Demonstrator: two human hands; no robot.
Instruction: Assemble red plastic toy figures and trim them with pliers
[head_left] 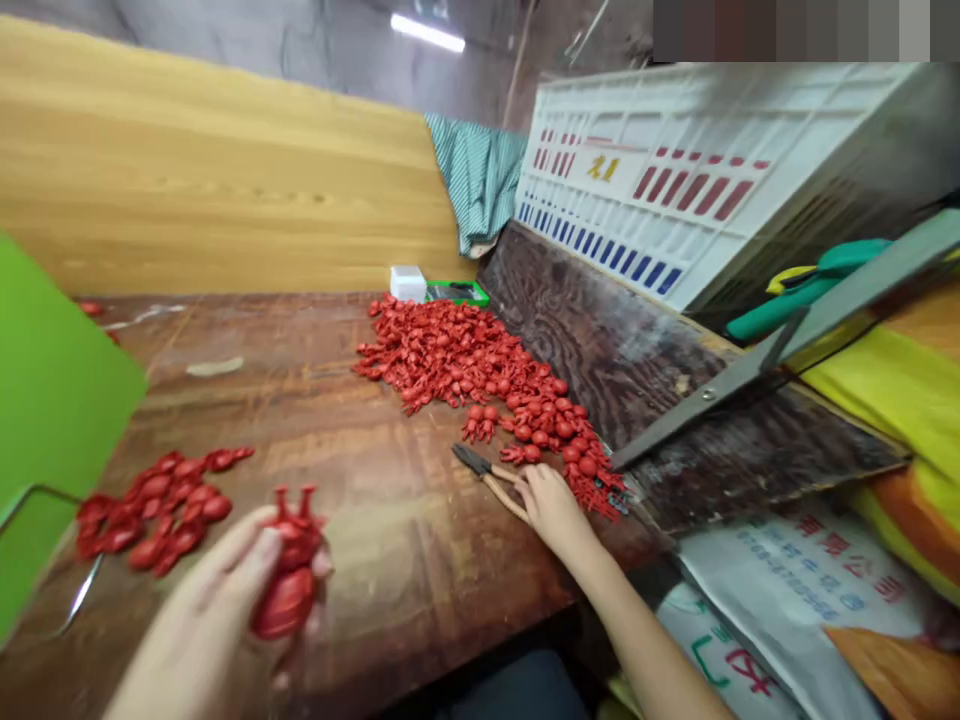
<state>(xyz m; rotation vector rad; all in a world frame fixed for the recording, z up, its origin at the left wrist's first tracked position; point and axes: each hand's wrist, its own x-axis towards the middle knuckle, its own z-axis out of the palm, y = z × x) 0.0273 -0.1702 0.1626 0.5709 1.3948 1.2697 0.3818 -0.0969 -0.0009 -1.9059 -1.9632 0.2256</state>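
My left hand (217, 600) is closed round a red plastic moulded piece (289, 575) with small prongs at its top, held just above the wooden table (360, 480) near its front edge. A small heap of trimmed red pieces (157, 505) lies to its left. My right hand (551, 505) reaches to the right and rests on a pair of small cutters (487, 472) with pale handles lying on the table; its fingers curl over the handles. A long pile of red pieces (480, 375) stretches beyond the cutters.
A green sheet (52, 400) stands at the left edge. Large scissors (750, 375) lie on a dark board (637, 350) at the right, below a white plastic crate (675, 170). A small white box (408, 282) sits at the back. Printed bags (795, 590) lie lower right.
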